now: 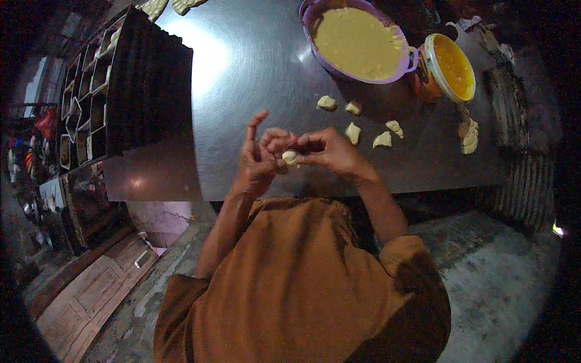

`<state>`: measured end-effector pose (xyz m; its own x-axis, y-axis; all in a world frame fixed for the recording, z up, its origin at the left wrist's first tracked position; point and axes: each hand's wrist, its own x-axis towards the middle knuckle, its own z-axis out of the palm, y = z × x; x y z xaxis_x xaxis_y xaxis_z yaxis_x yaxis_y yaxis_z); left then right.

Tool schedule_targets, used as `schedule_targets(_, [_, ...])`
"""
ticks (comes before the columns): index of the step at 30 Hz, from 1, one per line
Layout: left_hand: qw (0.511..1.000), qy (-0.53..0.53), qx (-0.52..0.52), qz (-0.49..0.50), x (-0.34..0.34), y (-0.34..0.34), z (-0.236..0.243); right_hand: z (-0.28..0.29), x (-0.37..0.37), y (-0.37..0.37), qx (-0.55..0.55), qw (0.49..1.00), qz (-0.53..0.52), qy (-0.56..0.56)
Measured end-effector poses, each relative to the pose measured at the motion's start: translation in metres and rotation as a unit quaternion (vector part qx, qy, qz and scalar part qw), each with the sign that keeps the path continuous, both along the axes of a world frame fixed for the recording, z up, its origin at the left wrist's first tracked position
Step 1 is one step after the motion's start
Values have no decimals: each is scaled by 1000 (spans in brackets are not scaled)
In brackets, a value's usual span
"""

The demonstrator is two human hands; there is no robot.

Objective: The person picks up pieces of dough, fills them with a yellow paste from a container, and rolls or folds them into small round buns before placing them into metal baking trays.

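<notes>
Centrally in the head view, a dough ball point(290, 157) is grasped between the left hand point(255, 162), one finger raised, and the right hand point(333, 152); dough pieces point(353, 133) are scattered right of centre, below a basin point(376, 81).

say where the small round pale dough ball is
In the head view, the small round pale dough ball sits just above centre, between the left hand and right hand, over the shiny grey tabletop.
</notes>
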<state>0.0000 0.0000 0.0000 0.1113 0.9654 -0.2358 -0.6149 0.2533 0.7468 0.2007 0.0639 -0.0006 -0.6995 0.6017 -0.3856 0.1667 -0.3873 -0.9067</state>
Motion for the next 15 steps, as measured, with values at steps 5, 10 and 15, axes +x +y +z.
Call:
schedule_targets(5, [987,-19,55,149,-39,12,-5,-49,8,-18,478,852,1,-215])
schedule_targets(10, [979,4,-1,205,-93,-1,-31,-91,-8,-48,506,836,-54,-204])
schedule_targets(15, [969,16,-82,231,-93,-10,-41,-114,-20,-53,558,812,-57,-161])
